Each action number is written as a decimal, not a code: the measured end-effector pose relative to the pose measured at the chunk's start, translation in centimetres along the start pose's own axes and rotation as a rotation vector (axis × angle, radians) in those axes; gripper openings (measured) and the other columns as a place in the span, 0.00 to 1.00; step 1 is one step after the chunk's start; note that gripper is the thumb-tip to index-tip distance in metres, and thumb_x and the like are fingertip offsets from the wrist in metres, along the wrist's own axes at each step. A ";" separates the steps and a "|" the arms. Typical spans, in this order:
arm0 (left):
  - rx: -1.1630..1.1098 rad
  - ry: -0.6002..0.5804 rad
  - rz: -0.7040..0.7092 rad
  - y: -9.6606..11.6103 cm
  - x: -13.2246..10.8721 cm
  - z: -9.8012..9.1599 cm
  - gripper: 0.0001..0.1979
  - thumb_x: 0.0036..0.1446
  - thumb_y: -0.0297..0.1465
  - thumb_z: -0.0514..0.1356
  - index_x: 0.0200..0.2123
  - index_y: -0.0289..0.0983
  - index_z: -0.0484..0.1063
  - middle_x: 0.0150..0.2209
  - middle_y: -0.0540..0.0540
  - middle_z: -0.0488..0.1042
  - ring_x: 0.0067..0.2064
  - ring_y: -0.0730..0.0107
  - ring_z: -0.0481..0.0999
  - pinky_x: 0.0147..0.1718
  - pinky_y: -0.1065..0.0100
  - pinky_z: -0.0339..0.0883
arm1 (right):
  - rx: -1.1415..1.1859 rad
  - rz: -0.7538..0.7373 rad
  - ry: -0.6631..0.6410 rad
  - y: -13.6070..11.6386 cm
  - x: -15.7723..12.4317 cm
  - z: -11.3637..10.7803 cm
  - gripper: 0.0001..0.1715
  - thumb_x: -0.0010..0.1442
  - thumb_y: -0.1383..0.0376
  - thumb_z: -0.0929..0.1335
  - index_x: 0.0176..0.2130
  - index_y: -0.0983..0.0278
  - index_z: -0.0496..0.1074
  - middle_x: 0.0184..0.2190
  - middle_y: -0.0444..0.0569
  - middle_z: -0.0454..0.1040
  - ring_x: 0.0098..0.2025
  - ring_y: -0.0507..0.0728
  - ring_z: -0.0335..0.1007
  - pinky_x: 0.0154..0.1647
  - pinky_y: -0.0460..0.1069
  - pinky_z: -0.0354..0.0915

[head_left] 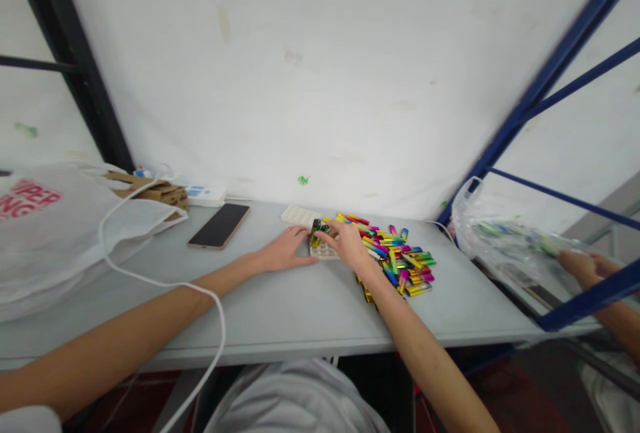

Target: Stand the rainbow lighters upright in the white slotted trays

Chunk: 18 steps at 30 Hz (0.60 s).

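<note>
A heap of small, brightly coloured batteries (400,258) lies on the grey table (280,306), right of centre. In front of it sits a white holder tray (324,250) with a few batteries standing in it. My left hand (285,251) rests on the table with its fingertips against the tray's left edge, fingers stretched out. My right hand (346,244) is closed in a pinch over the tray, on a battery (317,230) that is partly hidden. A second white tray (299,215) lies just behind.
A phone (219,225) lies face up to the left, beside a white power strip (206,194), a cardboard box (150,190) and a white bag (60,226). A white cable (165,283) crosses my left arm. Another person's hands (583,265) handle a plastic bag (505,233) at right, behind blue frame bars.
</note>
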<state>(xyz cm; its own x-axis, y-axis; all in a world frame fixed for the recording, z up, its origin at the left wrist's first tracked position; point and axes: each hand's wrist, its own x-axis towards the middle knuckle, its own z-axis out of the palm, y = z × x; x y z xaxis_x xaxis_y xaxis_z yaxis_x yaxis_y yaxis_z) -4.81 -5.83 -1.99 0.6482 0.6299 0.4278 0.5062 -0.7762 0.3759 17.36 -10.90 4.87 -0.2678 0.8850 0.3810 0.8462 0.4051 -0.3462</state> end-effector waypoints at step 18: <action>0.065 -0.042 -0.003 0.3 -0.3 -0.4 0.39 0.67 0.63 0.59 0.63 0.36 0.71 0.65 0.31 0.73 0.67 0.43 0.72 0.69 0.49 0.65 | 0.041 0.207 0.222 6.5 -0.7 -8.0 0.41 0.74 0.36 0.62 0.26 0.61 0.79 0.13 0.47 0.70 0.20 0.57 0.69 0.31 0.50 0.62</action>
<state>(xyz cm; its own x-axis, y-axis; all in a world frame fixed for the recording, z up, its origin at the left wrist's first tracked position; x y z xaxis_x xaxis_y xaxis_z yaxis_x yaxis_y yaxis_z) -5.06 -6.26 -1.62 0.6691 0.6320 0.3911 0.5434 -0.7750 0.3226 26.77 -10.68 9.26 0.0192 0.8795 0.4756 0.8517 0.2347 -0.4686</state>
